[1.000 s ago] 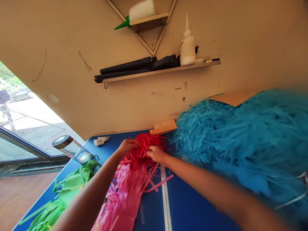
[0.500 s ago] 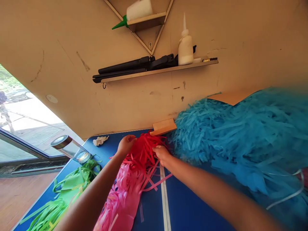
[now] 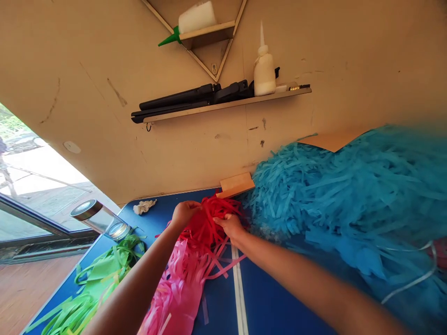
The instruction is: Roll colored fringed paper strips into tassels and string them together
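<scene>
Red paper fringe [image 3: 209, 218] lies bunched at the far end of a pink fringed sheet [image 3: 185, 284] on the blue table [image 3: 275, 288]. At its left side, my left hand [image 3: 186, 213] is closed with the fingertips pinched on red strips. My right hand [image 3: 230, 227] reaches in from the right, thumb and fingers pinching red strips near the middle of the bunch. Both hands are close together, and the strips' ends between them are partly hidden by the fingers. Loose pink strips stick out below my right hand.
A large heap of blue fringe [image 3: 324, 186] covers the right. Green fringe [image 3: 101, 279] and a tilted glass bottle [image 3: 104, 221] are on the left. A wooden block [image 3: 235, 185] and crumpled tissue [image 3: 144, 207] lie by the wall. A shelf [image 3: 223, 106] holds a glue bottle [image 3: 264, 72].
My right hand has moved slightly left, deeper over the red fringe and nearer my left hand. My left hand's fingers now extend further into the red strips. The view has shifted a little.
</scene>
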The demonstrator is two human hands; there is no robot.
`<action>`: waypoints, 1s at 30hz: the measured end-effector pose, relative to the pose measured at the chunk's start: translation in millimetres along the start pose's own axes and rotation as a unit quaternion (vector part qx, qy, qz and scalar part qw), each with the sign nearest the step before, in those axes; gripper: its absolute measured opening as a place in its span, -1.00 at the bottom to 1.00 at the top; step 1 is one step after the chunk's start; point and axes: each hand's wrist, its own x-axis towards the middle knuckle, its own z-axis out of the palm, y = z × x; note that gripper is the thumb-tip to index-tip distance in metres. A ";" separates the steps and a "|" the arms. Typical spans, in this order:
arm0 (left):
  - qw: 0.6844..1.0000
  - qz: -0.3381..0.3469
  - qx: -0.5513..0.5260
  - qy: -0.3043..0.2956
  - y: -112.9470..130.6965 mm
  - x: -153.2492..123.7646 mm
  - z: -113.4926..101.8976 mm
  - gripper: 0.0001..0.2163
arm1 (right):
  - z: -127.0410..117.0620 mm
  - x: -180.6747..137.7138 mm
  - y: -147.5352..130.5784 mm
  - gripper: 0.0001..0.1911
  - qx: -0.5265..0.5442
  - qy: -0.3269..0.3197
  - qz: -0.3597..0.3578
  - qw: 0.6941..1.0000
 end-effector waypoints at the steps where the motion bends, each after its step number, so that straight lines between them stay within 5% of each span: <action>1: 1.000 -0.001 0.008 -0.001 0.5 -0.1 0.5 -0.79 | -0.4 -1.0 -0.5 -0.60 -0.002 -0.002 -0.004 1.000; 8: 0.999 0.011 0.028 0.016 1.2 1.8 4.4 -0.77 | -5.2 -4.8 -1.5 -0.60 -0.023 -0.005 -0.018 1.000; 15: 0.998 -0.028 0.043 -0.043 -4.7 1.4 7.4 -0.74 | -8.5 -3.4 1.5 -0.56 -0.016 -0.025 -0.026 0.999; 22: 0.998 -0.027 0.061 0.004 -2.7 -5.1 -0.5 -0.79 | -10.5 -2.0 5.2 -0.56 -0.017 -0.019 -0.031 0.999; 27: 0.997 -0.035 0.067 0.014 -3.7 -9.7 -2.5 -0.57 | -10.1 -4.4 3.3 -0.57 -0.010 -0.021 -0.030 0.999; 30: 0.997 -0.035 0.067 0.016 -3.9 -11.8 -3.4 -0.61 | -9.8 -5.8 2.1 -0.54 -0.007 -0.023 -0.029 0.999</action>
